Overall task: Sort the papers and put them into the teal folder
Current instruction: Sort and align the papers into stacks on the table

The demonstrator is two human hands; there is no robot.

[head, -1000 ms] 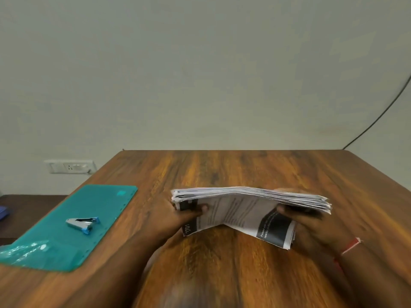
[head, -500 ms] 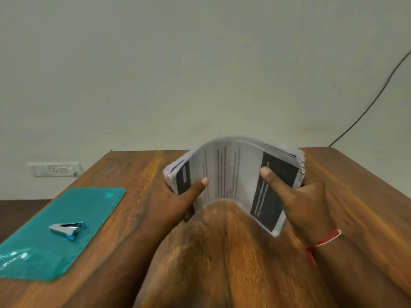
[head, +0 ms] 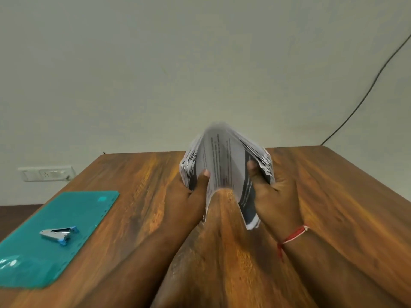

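I am observing the papers (head: 224,161), a thick loose stack, being held over the middle of the table (head: 333,196) and bowed into a steep arch with its crown pointing to 12 o'clock. The left hand (head: 189,196) is grasping the stack's 9 o'clock edge, thumb pressing on the near printed face and fingers wrapping behind, out of sight. The right hand (head: 275,196) is gripping the 3 o'clock edge in the same way. The crown is blurring, so I cannot tell whether the lower corners are touching the wood. The folder (head: 66,218) is lying flat at 8 o'clock from the stack, well apart, with a staple remover (head: 60,234) resting on it. I am judging the stack to be modest in weight but floppy. The sheets are fanning at both gripped edges and are likely to slide on one another if the pinch slackens. I am advising a hold at two opposite edges, thumbs opposing fingers, with the stack squared against the table before any one-handed carry. The remover will probably need shifting before the folder can open.
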